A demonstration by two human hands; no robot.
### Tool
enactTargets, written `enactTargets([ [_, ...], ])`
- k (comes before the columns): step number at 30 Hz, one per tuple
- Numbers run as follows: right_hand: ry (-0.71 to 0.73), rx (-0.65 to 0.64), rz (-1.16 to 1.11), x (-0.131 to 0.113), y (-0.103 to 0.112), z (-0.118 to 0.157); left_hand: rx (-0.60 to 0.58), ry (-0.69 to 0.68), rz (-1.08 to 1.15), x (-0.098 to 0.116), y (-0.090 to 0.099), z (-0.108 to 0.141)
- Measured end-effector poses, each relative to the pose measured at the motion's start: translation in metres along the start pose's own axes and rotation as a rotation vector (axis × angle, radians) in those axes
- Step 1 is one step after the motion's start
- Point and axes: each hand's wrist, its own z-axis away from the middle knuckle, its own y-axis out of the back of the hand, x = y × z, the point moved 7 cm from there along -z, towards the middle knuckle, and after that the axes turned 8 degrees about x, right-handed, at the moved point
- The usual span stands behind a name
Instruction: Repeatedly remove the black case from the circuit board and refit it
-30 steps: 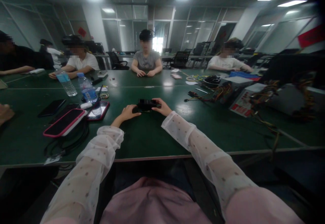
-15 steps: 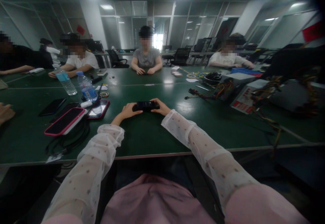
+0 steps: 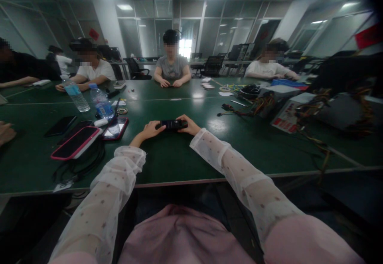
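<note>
A small black device with a dark screen (image 3: 171, 124) is held level just above or on the green table (image 3: 167, 160); its exact height is hard to tell. My left hand (image 3: 150, 131) grips its left end, thumb along the near edge. Around the right end are the fingers of my right hand (image 3: 189, 125). Left of my hands lie a phone with a lit screen and red case (image 3: 116, 129) and a pink-edged phone (image 3: 74, 143).
Two plastic bottles, one (image 3: 77, 94) beside the other (image 3: 101, 101), stand at the left. Metal boxes (image 3: 287, 114) with loose wires (image 3: 260, 106) occupy the right. Several people sit around the table. Black cables (image 3: 89, 166) lie near the left front edge.
My left thumb has shifted slightly on the device, from its lower edge up toward the screen's left end. Both hands otherwise keep their places.
</note>
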Motion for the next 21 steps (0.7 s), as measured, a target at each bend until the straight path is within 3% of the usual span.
enactTargets([
  [16,0.005,-0.125,-0.004,-0.0053,-0.0062,0.0026,-0.020,0.034,-0.028,0.0000,0.0017,0.0000],
  [21,-0.065,-0.137,-0.073,0.0009,-0.0050,0.0010,-0.030,0.046,-0.011,0.0000,0.0028,0.0011],
])
